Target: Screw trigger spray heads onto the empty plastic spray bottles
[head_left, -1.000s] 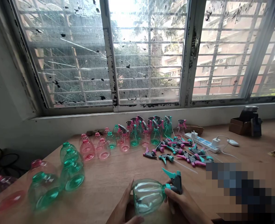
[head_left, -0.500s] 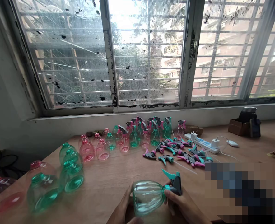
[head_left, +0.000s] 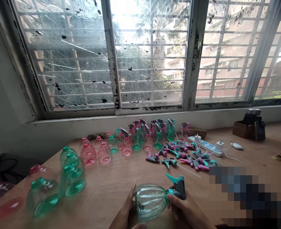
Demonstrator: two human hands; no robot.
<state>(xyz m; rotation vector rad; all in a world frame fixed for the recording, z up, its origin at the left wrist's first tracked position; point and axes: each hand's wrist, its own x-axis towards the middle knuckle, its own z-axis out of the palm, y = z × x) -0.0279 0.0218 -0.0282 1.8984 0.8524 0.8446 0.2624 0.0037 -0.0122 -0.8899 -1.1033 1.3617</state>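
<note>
A clear green spray bottle [head_left: 151,202] lies on its side between my hands, above the front of the table. My left hand [head_left: 128,206] is wrapped around its base end. At the neck, my right hand [head_left: 182,205] grips the teal collar just below the black spray head [head_left: 180,187], whose teal trigger points up and left. The head sits on the bottle's mouth. Beyond the bottle, loose spray heads [head_left: 184,152] in pink, teal and black lie in a pile, one with its thin tube stretched toward my right hand.
Open green bottles [head_left: 72,181] and pink bottles [head_left: 88,154] stand along the left. Several bottles with heads fitted [head_left: 158,138] are grouped by the window wall. A white power strip [head_left: 207,146] with plugs, and a brown box [head_left: 244,129], are at the right. A blurred patch covers the lower right.
Almost nothing differs. The bottle stays in both hands in nearly the same pose, and the view has shifted very slightly.
</note>
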